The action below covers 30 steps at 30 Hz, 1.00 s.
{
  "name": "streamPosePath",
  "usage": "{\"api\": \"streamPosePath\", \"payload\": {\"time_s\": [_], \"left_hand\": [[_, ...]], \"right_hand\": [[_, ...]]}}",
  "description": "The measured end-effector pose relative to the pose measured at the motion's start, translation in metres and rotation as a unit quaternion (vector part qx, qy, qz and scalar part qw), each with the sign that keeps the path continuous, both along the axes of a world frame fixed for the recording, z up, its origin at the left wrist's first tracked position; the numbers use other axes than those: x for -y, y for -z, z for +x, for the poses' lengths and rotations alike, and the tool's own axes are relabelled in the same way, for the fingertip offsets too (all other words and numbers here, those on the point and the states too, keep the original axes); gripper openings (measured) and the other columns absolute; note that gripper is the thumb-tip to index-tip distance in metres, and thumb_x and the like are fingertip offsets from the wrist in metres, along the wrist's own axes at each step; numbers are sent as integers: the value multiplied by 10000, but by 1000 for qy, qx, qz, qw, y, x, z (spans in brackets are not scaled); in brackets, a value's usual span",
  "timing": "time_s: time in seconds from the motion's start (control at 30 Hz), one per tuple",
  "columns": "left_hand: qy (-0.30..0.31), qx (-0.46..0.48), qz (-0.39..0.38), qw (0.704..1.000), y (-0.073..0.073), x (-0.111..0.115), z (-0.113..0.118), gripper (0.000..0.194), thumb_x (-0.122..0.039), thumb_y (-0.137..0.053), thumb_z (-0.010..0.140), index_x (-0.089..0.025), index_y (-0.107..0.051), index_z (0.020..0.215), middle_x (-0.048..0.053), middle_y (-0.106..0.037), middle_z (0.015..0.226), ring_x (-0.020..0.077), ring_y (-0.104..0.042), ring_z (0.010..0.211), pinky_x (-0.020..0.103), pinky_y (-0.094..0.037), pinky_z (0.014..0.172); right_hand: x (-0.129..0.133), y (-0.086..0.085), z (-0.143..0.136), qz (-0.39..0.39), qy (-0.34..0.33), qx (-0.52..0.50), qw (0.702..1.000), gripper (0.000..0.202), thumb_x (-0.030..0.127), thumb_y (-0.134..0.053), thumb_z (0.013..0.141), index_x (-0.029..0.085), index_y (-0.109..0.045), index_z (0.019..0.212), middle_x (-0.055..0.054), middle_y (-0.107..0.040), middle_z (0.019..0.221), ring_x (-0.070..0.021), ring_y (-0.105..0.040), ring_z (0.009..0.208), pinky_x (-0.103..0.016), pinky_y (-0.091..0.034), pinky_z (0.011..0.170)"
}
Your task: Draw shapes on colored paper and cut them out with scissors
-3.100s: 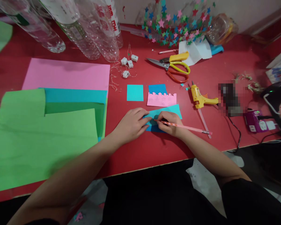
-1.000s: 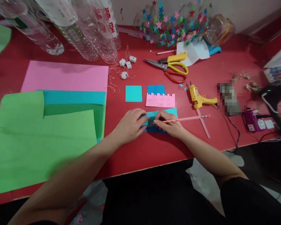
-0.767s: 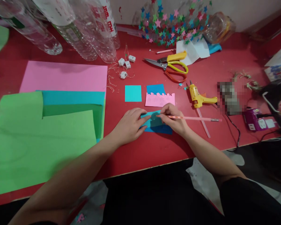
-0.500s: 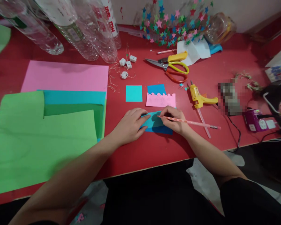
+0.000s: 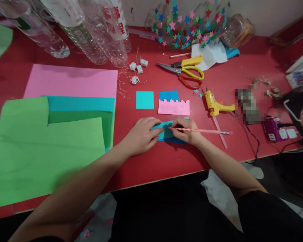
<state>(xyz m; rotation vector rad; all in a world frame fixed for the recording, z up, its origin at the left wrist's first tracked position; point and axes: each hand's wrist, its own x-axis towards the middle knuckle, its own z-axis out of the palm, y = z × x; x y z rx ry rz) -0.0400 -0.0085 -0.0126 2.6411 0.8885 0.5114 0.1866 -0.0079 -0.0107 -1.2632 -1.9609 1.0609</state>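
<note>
My right hand is closed round a pink pencil, whose tip touches a light blue paper strip. A darker blue piece shows beneath the strip's near edge. My left hand lies flat at the strip's left end, fingers apart, its fingertips pressing on the paper. Just beyond the hands are a pink piece with a notched top edge, a blue piece partly under it, and a turquoise rectangle.
Large green sheets and a pink sheet cover the left of the red table. Scissors and a yellow glue gun lie beyond and to the right. Plastic bottles and paper stars are at the back.
The pencil tip has shifted slightly left and down along the strip, and the pencil's eraser end has swung a little left and up. My left hand has hardly moved.
</note>
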Motion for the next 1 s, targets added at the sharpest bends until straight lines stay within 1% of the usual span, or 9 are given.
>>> {"api": "streamPosePath", "payload": {"time_s": [0.07,0.17,0.4,0.5,0.7,0.83,1.0], "left_hand": [[8,-9,1,1000,0,-1,0,265,-226,-481,924,-164,-640,1126,136,-588,1173,275,-521,1105,460,-458,906],[13,-16,0,1000,1,-1,-1,278,-229,-482,929,-179,-626,1161,126,-593,1186,273,-512,1123,460,-452,916],[7,-11,-1,1000,1,0,0,268,-239,-472,937,-188,-630,1147,125,-595,1173,267,-513,1114,454,-456,898],[8,-10,1,1000,1,0,0,266,-232,-471,935,-184,-629,1143,126,-598,1176,266,-514,1111,450,-457,897],[6,-7,11,1000,1,-1,0,261,-235,-473,933,-172,-637,1126,126,-604,1164,269,-523,1101,446,-459,893],[6,-7,15,1000,1,0,1,264,-241,-466,938,-175,-640,1124,126,-607,1154,265,-527,1089,443,-464,882],[7,-7,17,1000,2,0,0,267,-240,-463,941,-165,-642,1125,133,-605,1154,266,-525,1088,442,-463,884]], "right_hand": [[1,2,0,18,-6,10,1000,110,244,-534,787,188,-535,693,36,-526,582,-76,-435,519,-207,-336,500],[1,4,-1,11,-7,9,1000,116,241,-537,789,190,-524,686,40,-520,583,-75,-429,515,-206,-334,495],[-1,1,-1,2,-13,-5,1000,138,253,-550,786,182,-528,670,30,-528,584,-84,-439,520,-215,-334,491],[-1,2,-2,2,-13,6,1000,134,244,-545,789,187,-523,670,38,-516,579,-79,-425,519,-213,-333,500],[0,7,-3,14,17,4,1000,139,260,-531,816,194,-518,694,35,-524,588,-85,-444,521,-216,-343,515],[0,10,-3,13,41,24,999,140,282,-529,818,194,-528,709,20,-554,614,-96,-482,547,-218,-360,528],[0,13,-4,10,57,40,998,133,284,-528,811,200,-499,712,28,-534,609,-90,-465,542,-214,-351,528]]}}
